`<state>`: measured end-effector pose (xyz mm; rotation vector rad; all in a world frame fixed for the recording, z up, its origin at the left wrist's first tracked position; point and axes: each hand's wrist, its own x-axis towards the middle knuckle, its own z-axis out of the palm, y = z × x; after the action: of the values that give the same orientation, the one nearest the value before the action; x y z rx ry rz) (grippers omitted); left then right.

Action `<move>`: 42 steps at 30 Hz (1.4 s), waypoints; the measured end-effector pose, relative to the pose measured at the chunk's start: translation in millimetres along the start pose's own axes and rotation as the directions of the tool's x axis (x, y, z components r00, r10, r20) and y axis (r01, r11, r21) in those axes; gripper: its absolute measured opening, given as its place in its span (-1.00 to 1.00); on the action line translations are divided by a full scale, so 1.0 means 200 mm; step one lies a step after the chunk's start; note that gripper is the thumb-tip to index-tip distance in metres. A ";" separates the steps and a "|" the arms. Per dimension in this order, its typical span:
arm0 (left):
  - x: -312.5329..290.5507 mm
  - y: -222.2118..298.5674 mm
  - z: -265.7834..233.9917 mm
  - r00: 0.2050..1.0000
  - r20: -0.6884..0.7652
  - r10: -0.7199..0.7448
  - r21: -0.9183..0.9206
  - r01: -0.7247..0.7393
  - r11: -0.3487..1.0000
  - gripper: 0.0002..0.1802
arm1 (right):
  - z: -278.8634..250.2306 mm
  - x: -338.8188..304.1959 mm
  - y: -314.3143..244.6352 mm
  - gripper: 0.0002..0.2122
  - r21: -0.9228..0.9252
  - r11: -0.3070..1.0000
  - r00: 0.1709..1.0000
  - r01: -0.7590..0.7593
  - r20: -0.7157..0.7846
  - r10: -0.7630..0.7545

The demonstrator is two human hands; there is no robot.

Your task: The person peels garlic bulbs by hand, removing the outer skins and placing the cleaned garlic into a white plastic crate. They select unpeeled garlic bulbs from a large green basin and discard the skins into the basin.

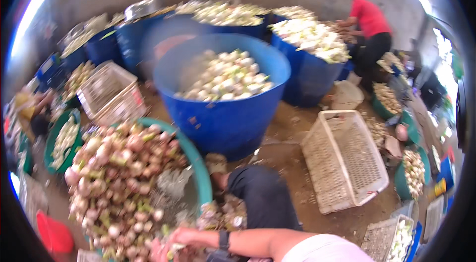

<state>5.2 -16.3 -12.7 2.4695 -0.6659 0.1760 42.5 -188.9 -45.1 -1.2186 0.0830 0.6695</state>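
Note:
A large green tub in front of me is heaped with pinkish-purple bulbs, garlic or small onions, some with green sprouts. Part of its inside near the right rim shows bare, with what looks like loose skins. At the tub's near edge, my right hand has its fingers curled in against a pale bulb with a bit of green. Just left of it and lower, my left hand is smeared and partly cut off among the bulbs. A dark watch band circles my right wrist.
A tall blue barrel holding peeled white bulbs stands just ahead. White plastic crates stand at right and left. More filled blue barrels line the wall, where a person in red bends over. A red container sits at lower left.

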 end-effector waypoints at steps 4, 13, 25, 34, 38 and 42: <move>0.04 0.09 -0.01 0.801 -0.057 -0.596 -0.795 0.325 0.512 -0.72 | 0.05 -0.03 -0.14 -0.71 -0.220 0.948 0.973 0.228 0.021 -0.229; -0.02 -0.06 -0.09 0.271 0.127 -0.954 -0.986 -0.071 -0.152 -0.72 | -0.09 -0.14 0.02 -0.93 -0.885 0.167 0.866 0.434 0.359 -0.348; -0.01 -0.03 -0.13 0.144 0.173 -0.974 -0.984 -0.015 -0.177 -0.69 | 0.37 -0.19 -0.31 -0.73 -0.820 0.402 0.839 0.407 0.161 -0.520; -0.01 0.03 -0.09 0.190 0.373 -0.908 -0.927 0.121 -0.356 -0.59 | 0.39 -0.08 -0.31 -0.87 -0.636 0.649 0.729 0.418 -0.191 -0.657; 0.03 0.03 -0.11 0.217 0.384 -0.898 -0.923 0.111 -0.368 -0.64 | 0.26 -0.08 -0.33 -0.89 -0.722 0.537 0.885 0.437 0.235 -0.403; -0.03 -0.04 -0.03 0.247 0.333 -0.910 -0.939 0.180 -0.294 -0.73 | 0.26 -0.10 -0.32 -0.94 -0.473 0.880 0.993 0.048 -0.072 -0.093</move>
<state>3.2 -5.2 -13.7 0.8819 0.8802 0.0251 43.7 -163.3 35.5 -1.7158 -0.0519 0.5848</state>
